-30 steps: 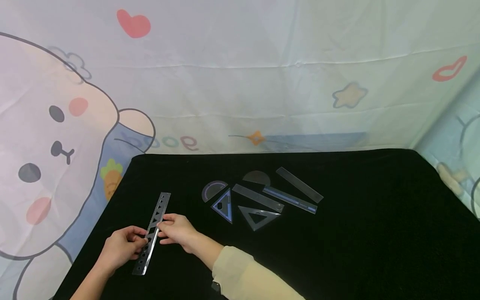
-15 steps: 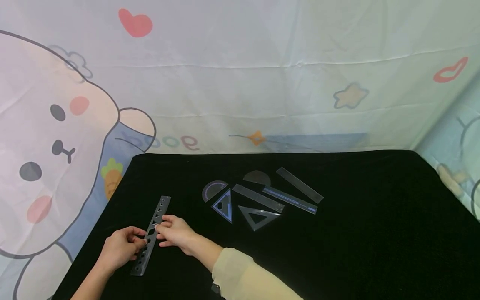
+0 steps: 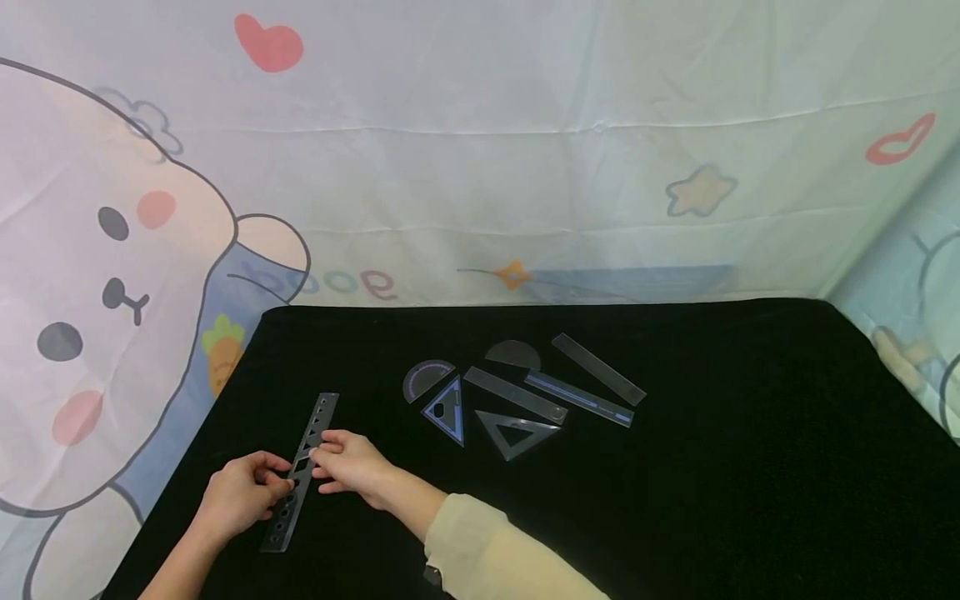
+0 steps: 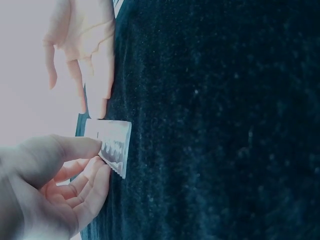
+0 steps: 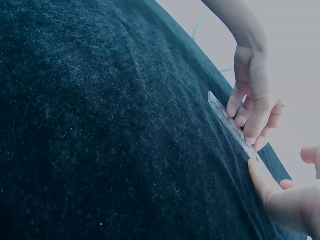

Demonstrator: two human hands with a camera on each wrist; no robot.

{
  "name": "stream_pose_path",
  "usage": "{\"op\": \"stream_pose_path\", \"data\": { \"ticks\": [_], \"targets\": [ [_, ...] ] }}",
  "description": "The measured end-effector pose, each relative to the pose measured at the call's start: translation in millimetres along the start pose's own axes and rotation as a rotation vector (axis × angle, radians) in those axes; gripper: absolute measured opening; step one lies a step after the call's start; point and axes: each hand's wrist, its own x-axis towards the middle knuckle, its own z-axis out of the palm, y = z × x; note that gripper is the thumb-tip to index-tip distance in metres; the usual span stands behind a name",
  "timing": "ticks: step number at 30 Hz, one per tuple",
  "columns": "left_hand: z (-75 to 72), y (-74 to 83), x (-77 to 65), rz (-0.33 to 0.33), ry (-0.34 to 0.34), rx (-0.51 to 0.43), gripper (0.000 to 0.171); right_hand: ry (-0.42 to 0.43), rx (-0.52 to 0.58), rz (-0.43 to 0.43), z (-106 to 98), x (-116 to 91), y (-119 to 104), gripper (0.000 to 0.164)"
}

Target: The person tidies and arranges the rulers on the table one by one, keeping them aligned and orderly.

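One clear stencil ruler [image 3: 323,413] slants at left, its opposite long edges pinched by the left hand [image 3: 243,492] and right hand [image 3: 356,468], apparently to steady it.

The head camera looks forward and down from well back, taking in much of the tabletop [image 3: 697,483] and the printed backdrop [image 3: 465,183] beyond it. The left wrist camera looks from close up past the left hand [image 4: 65,182], low in its frame, toward the right hand [image 4: 87,42] at the top. The right wrist camera, also near, faces across the dark cloth [image 5: 125,125], the right hand cut by its right edge. All three views share both hands and the ruler [image 3: 302,482].
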Motion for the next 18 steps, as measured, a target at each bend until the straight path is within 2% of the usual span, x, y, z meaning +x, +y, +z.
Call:
{"op": "stream_pose_path", "data": {
  "ticks": [9, 18],
  "targets": [
    [-0.8, -0.5, 0.6, 0.018, -0.001, 0.019, 0.025, -0.024, -0.04, -0.016, -3.6, -2.0, -1.4, 0.04],
    [-2.3, 0.5, 0.6, 0.068, 0.076, 0.044, 0.026, -0.047, -0.25, -0.121, -17.4, -6.7, -0.8, 0.027]
  ]
}}
